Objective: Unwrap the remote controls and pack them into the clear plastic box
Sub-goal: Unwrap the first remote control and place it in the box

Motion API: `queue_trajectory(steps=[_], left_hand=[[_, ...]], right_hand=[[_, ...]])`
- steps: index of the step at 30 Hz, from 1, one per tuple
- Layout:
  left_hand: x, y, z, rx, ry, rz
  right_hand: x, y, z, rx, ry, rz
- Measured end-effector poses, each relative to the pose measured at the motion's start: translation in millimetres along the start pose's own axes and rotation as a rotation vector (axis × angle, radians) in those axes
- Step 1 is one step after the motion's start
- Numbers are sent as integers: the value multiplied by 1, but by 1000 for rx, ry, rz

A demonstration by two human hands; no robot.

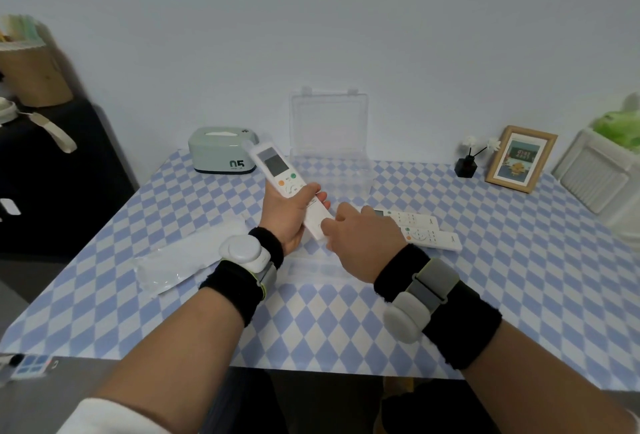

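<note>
My left hand grips a white remote control around its middle and holds it above the table, screen end tilted up and away. It still sits in a clear wrapper that sticks out past its top. My right hand pinches the remote's near end. Two more white remotes lie side by side on the table just right of my right hand. The clear plastic box stands open at the back centre, its lid upright against the wall. An empty clear wrapper lies left of my left wrist.
A pale green tissue box stands behind the held remote at the back left. At the back right are a small black vase, a wooden picture frame and a white basket. The checkered tablecloth ends near my forearms.
</note>
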State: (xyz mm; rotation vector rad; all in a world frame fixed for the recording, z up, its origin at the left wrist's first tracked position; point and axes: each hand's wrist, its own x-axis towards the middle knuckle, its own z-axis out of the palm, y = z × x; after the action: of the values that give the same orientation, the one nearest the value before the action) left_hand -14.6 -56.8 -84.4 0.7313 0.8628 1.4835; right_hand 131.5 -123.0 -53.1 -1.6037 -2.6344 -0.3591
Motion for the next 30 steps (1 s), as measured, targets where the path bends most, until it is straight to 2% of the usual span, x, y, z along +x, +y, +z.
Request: queue_trajectory(steps=[6,12,14,16,20,23,25,27,30], left_hand=[[8,-10,0,-55,6,35],[14,-19,-10,-91,97,37],[21,-15,-15,-133,149,44],[29,-10,-21,-175,198,50],[40,-5,-36,-132,218,17],[48,-4,-45,-138,178,2],[53,-3,-48,-136,142,-43],[55,-3,-50,-165,96,-94],[55,-2,-52,-130,20,-110]], right_hand=[[-10,-24,-2,-34,45,135],[-6,-40,1,-69,-78,222],[-3,-42,7,-63,-38,180],[2,-40,15,-43,62,44],[10,-33,26,205,309,-165],[24,-27,38,416,409,-20],[41,-19,44,649,346,174],[57,-8,48,808,207,318],[67,3,53,1013,29,366]])
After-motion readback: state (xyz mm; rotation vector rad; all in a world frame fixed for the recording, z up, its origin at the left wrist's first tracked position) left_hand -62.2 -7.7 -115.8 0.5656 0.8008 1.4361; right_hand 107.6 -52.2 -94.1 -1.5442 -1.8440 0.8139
